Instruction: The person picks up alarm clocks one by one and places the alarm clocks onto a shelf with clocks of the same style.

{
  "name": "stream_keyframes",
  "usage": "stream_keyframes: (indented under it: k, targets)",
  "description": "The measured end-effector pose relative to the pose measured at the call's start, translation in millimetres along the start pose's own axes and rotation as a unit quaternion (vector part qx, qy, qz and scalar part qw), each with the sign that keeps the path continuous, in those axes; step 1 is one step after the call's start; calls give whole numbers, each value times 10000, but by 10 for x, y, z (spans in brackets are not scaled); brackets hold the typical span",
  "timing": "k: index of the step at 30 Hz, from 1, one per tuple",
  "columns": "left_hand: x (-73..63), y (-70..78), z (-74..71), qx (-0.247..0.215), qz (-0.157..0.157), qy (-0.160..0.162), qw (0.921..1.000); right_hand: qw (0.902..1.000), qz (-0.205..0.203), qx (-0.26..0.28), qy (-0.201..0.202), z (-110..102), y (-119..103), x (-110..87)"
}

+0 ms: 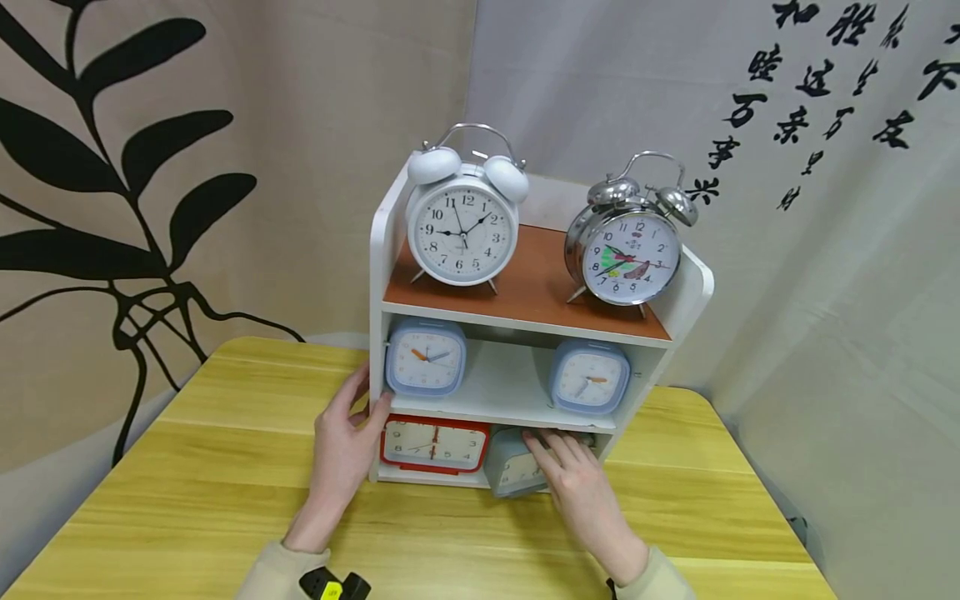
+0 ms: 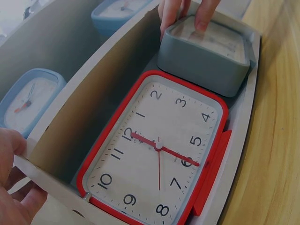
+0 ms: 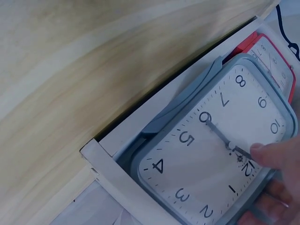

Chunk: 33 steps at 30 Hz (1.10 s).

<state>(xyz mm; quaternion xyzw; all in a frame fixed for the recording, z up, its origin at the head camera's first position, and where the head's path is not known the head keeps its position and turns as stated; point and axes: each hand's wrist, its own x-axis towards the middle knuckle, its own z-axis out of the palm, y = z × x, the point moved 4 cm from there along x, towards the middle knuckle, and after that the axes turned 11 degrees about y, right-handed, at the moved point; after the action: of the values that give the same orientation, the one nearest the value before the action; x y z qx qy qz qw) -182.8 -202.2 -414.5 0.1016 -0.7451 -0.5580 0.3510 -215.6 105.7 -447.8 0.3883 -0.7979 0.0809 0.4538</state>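
My right hand (image 1: 577,487) grips a grey-green rectangular desk clock (image 3: 197,159) on the bottom tier of a small white shelf (image 1: 510,371). In the right wrist view the thumb lies on the clock's face and the other fingers are behind its top edge. The clock sits at an angle, jutting a little out of the shelf front. Beside it stands a red-framed rectangular clock (image 2: 154,140), its face outward. My left hand (image 1: 345,450) holds the shelf's left side panel, the thumb at the front edge and the fingers along the outer side.
Two small light-blue clocks, one at left (image 1: 426,357) and one at right (image 1: 590,377), occupy the middle tier. On the brown top tier stand a white twin-bell alarm clock (image 1: 465,233) and a silver one (image 1: 630,258). The shelf rests on a wooden table (image 1: 225,467) before curtains.
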Motion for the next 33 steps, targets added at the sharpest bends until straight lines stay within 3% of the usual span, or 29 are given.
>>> stream_keyframes:
  k: [10,19,25,33]
  targets:
    - [1,8,6,-6,4,-12,10000,9996,219,-188,29,5,-31,13]
    - [1,-2,5,-51,-61,-21,10000,9983,409,17,408,36,-28,20]
    - [4,-2,3,-61,-46,-26,10000,9973,318,-61,656,60,-42,25]
    - [-1,3,-3,-80,-23,-3,10000,9961,448,-172,746,83,-72,46]
